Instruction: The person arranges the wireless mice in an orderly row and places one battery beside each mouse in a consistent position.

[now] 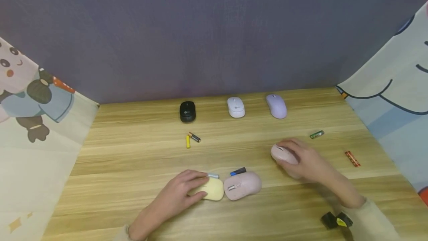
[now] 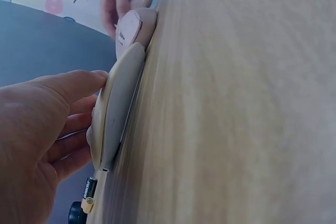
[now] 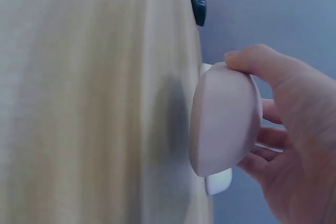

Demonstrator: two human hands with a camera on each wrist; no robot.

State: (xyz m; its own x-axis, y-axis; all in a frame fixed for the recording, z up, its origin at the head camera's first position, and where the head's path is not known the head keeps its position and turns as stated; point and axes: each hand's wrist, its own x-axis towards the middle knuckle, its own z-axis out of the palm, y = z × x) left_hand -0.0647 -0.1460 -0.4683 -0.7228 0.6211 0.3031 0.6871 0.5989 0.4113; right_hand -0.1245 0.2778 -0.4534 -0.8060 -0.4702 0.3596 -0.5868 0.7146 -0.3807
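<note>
My left hand (image 1: 178, 192) holds a pale yellow computer mouse (image 1: 215, 190) by its sides, thumb nearest me. The mouse sits low at the tabletop. Its front end meets a dusty pink mouse (image 1: 250, 183) on the table, with a silver battery (image 1: 213, 176) and a blue-and-black battery (image 1: 238, 171) just behind the two. Off to the right, my right hand (image 1: 305, 163) grips a light pink mouse (image 1: 282, 154) between thumb and fingers. In the right wrist view this pink mouse (image 3: 226, 119) is raised off the wood, with its shadow beside it.
Along the back of the wooden table (image 1: 133, 159) stand a black mouse (image 1: 188, 111), a white mouse (image 1: 236, 107) and a lilac mouse (image 1: 276, 106). Yellow (image 1: 188, 141), black (image 1: 194, 137), green (image 1: 317, 134) and red (image 1: 352, 158) batteries lie about. A dark wall (image 1: 214, 40) closes the back.
</note>
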